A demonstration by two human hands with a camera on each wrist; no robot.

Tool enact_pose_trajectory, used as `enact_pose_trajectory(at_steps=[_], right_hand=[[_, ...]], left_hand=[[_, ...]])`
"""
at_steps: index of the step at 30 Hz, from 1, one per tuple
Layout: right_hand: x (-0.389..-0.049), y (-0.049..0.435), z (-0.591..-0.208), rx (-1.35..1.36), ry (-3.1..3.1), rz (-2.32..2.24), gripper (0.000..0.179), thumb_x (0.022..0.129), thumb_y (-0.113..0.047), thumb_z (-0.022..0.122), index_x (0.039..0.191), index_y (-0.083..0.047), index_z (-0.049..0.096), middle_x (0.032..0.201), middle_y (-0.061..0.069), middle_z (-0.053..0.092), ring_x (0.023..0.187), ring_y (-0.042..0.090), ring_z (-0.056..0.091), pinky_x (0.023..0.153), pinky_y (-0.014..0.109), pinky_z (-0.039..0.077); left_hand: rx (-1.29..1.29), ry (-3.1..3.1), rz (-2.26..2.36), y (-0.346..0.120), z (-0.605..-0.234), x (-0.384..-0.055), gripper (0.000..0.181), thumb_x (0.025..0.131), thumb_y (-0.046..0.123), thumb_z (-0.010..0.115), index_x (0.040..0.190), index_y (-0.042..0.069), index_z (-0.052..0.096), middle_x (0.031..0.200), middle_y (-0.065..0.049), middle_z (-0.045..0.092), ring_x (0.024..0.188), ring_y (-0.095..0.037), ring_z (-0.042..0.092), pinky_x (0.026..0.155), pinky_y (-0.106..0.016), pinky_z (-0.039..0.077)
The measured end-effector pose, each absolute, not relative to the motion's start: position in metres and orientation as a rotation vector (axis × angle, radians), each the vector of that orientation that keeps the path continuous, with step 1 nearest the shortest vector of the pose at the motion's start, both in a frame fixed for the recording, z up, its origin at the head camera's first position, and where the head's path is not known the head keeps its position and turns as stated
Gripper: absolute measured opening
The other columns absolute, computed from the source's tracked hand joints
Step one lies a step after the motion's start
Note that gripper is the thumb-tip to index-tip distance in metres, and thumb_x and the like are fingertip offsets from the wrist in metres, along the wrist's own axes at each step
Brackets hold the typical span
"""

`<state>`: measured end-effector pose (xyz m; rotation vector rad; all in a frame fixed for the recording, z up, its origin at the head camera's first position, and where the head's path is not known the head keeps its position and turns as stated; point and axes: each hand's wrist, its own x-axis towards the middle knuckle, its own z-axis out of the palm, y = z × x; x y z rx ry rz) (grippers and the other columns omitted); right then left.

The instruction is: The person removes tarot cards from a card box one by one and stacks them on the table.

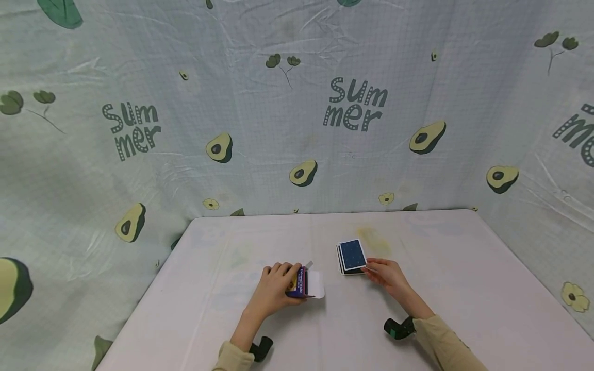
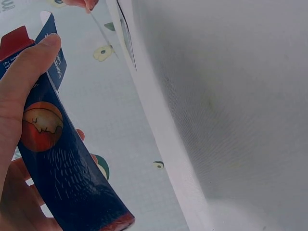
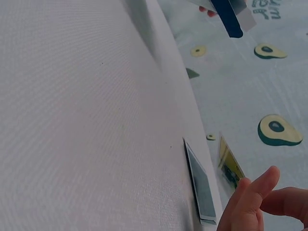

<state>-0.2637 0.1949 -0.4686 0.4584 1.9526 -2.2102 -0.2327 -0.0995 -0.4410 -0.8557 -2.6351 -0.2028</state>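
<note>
My left hand (image 1: pixel 274 288) grips a dark blue card box (image 1: pixel 297 283) above the table, its white end flap (image 1: pixel 315 285) standing open towards the right. In the left wrist view the thumb lies across the box (image 2: pixel 72 159), whose side shows a round orange face picture. Between thumb and fingers my right hand (image 1: pixel 390 278) pinches a single card (image 1: pixel 352 254) by its near right corner, blue back up. That card (image 3: pixel 230 161) is raised over a low stack of cards (image 3: pixel 202 187) lying on the table; its underside shows a yellow picture.
The white-covered table (image 1: pixel 223 319) reaches back to a pale cloth wall (image 1: pixel 260 129) printed with avocados and lettering. Cloth also hangs along the left and right sides. Black wrist devices (image 1: pixel 400 328) sit under both forearms.
</note>
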Motion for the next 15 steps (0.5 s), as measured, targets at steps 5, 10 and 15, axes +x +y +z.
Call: enact_pose_trajectory(at_steps=[5,10,15], right_hand=[[-0.2641,0.1958,-0.4721,0.41,1.912,-2.237,0.045,0.086,0.001,0.05,0.126,0.017,0.036,0.076,0.0,0.06,0.068,0.005,0.061,0.062,0.016,0.049],[-0.2631,0.1966,-0.4725,0.394,1.875,-2.263,0.046,0.086,0.003,0.05,0.125,0.019,0.034,0.074,0.0,0.059,0.067,0.005,0.062,0.063,0.016,0.05],[-0.2627,0.1971,-0.4725,0.398,1.865,-2.262,0.046,0.086,0.003,0.049,0.126,0.019,0.033,0.074,0.001,0.059,0.067,0.005,0.062,0.064,0.017,0.05]], left_hand=[[-0.861,-2.636,-0.212,-0.0994,-0.4424,-0.2329,0.075,0.062,0.052,0.073,0.123,0.018,0.049,0.107,-0.002,0.056,0.096,-0.019,0.052,0.078,-0.039,0.039],[-0.854,-2.644,-0.209,-0.0997,-0.442,-0.2324,0.075,0.062,0.052,0.073,0.123,0.018,0.049,0.107,-0.002,0.056,0.097,-0.02,0.052,0.078,-0.04,0.039],[-0.851,-2.645,-0.211,-0.0999,-0.4418,-0.2322,0.074,0.062,0.052,0.073,0.124,0.019,0.048,0.107,-0.002,0.056,0.097,-0.019,0.052,0.078,-0.039,0.039]])
